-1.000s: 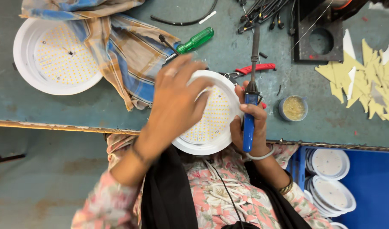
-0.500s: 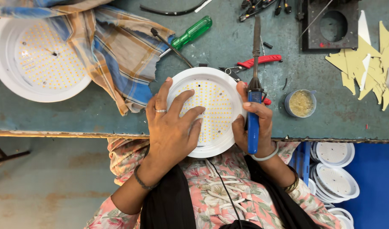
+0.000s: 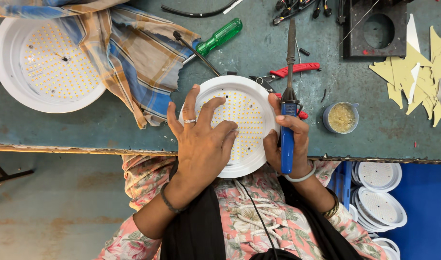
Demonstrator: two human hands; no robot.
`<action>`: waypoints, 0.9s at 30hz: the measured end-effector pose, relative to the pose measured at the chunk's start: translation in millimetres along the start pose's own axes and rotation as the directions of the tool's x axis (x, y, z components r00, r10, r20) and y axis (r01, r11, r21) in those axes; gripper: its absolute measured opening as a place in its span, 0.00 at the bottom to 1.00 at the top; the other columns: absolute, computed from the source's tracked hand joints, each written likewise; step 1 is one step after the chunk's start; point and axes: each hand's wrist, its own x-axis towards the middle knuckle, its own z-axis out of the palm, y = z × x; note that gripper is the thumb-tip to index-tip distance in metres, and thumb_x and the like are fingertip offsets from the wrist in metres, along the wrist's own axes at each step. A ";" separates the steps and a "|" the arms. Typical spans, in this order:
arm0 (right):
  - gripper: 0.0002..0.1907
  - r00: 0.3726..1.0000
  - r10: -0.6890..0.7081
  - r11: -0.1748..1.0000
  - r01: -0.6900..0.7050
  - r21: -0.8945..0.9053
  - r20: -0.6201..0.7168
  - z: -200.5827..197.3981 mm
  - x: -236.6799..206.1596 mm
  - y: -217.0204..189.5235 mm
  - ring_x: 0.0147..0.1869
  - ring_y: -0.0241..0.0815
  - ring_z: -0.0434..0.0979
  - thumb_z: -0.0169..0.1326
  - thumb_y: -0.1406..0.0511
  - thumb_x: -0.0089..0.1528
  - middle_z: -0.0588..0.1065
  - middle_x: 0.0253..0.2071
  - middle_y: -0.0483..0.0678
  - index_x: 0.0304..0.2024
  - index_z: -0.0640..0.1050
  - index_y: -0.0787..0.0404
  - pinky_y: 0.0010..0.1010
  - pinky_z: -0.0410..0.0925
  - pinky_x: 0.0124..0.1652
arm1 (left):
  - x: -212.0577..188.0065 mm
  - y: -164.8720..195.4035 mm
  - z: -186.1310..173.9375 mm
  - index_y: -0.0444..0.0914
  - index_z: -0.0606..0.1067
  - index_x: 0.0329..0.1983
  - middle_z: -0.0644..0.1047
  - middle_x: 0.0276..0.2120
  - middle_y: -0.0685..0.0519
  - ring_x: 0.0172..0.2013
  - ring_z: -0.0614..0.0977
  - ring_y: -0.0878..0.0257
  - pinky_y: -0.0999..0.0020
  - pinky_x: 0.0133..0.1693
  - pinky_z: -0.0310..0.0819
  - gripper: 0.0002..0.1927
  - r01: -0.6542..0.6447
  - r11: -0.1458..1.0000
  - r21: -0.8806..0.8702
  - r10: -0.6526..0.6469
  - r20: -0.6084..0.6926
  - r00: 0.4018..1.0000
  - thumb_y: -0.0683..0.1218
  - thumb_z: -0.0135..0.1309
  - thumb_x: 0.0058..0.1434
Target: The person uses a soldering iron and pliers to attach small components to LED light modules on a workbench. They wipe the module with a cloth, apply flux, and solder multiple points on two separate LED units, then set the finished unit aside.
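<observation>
A round white lamp housing (image 3: 251,103) with a disc of many small yellow diodes lies at the bench's near edge, overhanging it. My left hand (image 3: 201,139) rests flat on its left half, fingers spread over the diodes. My right hand (image 3: 287,144) grips the blue handle of a soldering iron (image 3: 288,96) against the housing's right rim; the iron's tip points away from me up the bench. A thin dark wire runs from the housing's near edge down over my clothes.
A second white diode housing (image 3: 47,65) sits far left, partly under a checked cloth (image 3: 129,53). A green-handled screwdriver (image 3: 220,36), red-handled pliers (image 3: 295,70), a small cup of yellowish paste (image 3: 341,117), yellow card scraps (image 3: 417,79) and a black fixture (image 3: 374,29) lie around. Stacked white housings (image 3: 379,192) stand below right.
My left hand has come down from gripping the housing's far rim to lying flat on the diode disc. The view has shifted slightly; the soldering iron stays in my right hand.
</observation>
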 end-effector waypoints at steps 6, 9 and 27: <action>0.25 0.997 -0.077 0.997 0.077 -0.018 0.003 -1.5 3.6 -4.0 0.70 0.58 0.75 0.47 0.80 0.63 0.67 0.68 0.70 0.59 0.58 0.58 0.33 0.68 0.63 | 0.5 -2.1 1.4 0.45 0.82 0.33 0.72 0.59 0.51 0.71 0.55 0.38 0.31 0.58 0.51 0.05 -0.046 0.998 0.038 0.045 0.017 0.999 0.49 0.65 0.57; 0.26 0.995 -0.103 0.995 0.103 -0.009 0.008 -1.4 4.5 -7.1 0.73 0.59 0.71 0.47 0.80 0.64 0.67 0.69 0.68 0.60 0.57 0.57 0.36 0.66 0.68 | 0.2 -0.2 2.3 0.42 0.80 0.36 0.72 0.58 0.51 0.71 0.58 0.37 0.29 0.58 0.53 0.05 -0.085 0.989 0.125 0.085 0.002 0.996 0.47 0.60 0.61; 0.32 0.992 -0.116 0.993 0.116 -0.012 -0.047 -9.9 -23.5 -8.5 0.44 0.55 0.78 0.53 0.81 0.55 0.74 0.60 0.60 0.59 0.64 0.56 0.40 0.74 0.45 | -27.5 -11.2 25.2 0.42 0.80 0.37 0.78 0.56 0.53 0.70 0.68 0.40 0.41 0.63 0.56 0.10 -0.168 0.982 0.082 0.177 -0.116 0.977 0.49 0.62 0.55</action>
